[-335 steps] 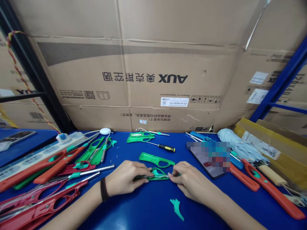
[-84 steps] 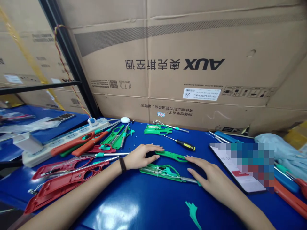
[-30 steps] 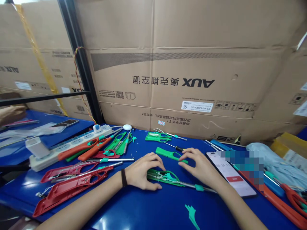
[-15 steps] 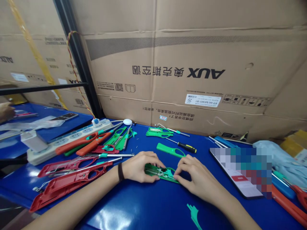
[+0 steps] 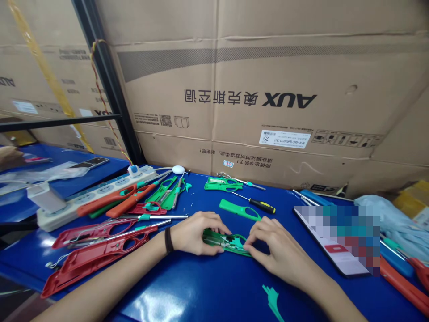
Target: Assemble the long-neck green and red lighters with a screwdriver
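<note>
A green lighter half-shell (image 5: pixel 214 238) with inner parts showing lies between my hands on the blue table. My left hand (image 5: pixel 197 233) is closed around its left end, thumb on the near edge and fingers on the far one. At its other end, my right hand (image 5: pixel 268 241) pinches by the teal trigger piece (image 5: pixel 237 244); what exactly sits between those fingertips is hidden. Just beyond is a green handle shell (image 5: pixel 237 209) with an oval hole. A loose teal trigger (image 5: pixel 273 302) rests nearer me, on the right.
A yellow-black screwdriver (image 5: pixel 263 205) lies behind the shells. Red opened lighter shells (image 5: pixel 97 255), orange lighters (image 5: pixel 130 201) and a white power strip (image 5: pixel 87 197) are left. A phone (image 5: pixel 335 250) lies right. A large cardboard box (image 5: pixel 234 67) stands behind. Another person's hand (image 5: pixel 10 156) shows far left.
Almost nothing differs. Both hands keep their places on the green half-shell, and the view has shifted very slightly.
</note>
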Demonstrator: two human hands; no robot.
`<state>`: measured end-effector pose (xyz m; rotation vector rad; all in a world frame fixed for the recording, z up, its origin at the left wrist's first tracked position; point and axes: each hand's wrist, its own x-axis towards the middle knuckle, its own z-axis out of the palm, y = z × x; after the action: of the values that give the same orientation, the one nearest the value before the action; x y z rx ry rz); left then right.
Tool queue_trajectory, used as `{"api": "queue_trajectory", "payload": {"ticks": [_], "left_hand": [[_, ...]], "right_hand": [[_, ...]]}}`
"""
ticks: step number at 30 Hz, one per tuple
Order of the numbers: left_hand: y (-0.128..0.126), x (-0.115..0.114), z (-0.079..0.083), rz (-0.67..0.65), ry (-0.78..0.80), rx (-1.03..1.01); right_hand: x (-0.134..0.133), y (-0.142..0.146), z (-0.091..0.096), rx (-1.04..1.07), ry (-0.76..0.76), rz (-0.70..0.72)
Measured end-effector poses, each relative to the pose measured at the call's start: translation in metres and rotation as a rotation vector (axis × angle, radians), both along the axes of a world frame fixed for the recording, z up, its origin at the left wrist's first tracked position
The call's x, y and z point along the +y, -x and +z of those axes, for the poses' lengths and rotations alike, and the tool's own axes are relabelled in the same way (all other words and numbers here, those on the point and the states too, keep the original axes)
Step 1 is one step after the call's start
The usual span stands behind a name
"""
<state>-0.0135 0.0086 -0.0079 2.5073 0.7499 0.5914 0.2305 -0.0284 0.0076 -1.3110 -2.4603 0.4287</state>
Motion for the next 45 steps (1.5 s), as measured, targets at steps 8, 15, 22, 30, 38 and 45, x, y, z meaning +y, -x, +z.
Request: {"api": "queue_trajectory", "payload": {"ticks": [8,15,22,30,38,45], "left_hand": [[0.001,-0.001,0.001,-0.008,-0.005,-0.001],[0.001,0.000,-0.001,-0.012,0.005,0.003],[0.002,0.000,-0.001,-0.005,0.003,0.009],[0.002,-0.001,0.000,-0.027,-0.013,0.048],[-0.002,-0.006,0.002,-0.071,-0.121,0.103],[-0.006,-0.010,-0.002,-0.077,-0.296,0.181]], "right_hand": [[0.000,0.002,0.001,0.000,-0.005,0.035],[-0.002,0.004,0.001,-0.019,-0.107,0.099],[-0.003,0.008,-0.001,-0.060,-0.185,0.135],[-0.003,0.008,-0.004,-0.071,-0.130,0.121],[0.000,0.006,-0.009,-0.018,-0.108,0.111],[0.004,0.001,-0.013,0.062,-0.007,0.096]]}}
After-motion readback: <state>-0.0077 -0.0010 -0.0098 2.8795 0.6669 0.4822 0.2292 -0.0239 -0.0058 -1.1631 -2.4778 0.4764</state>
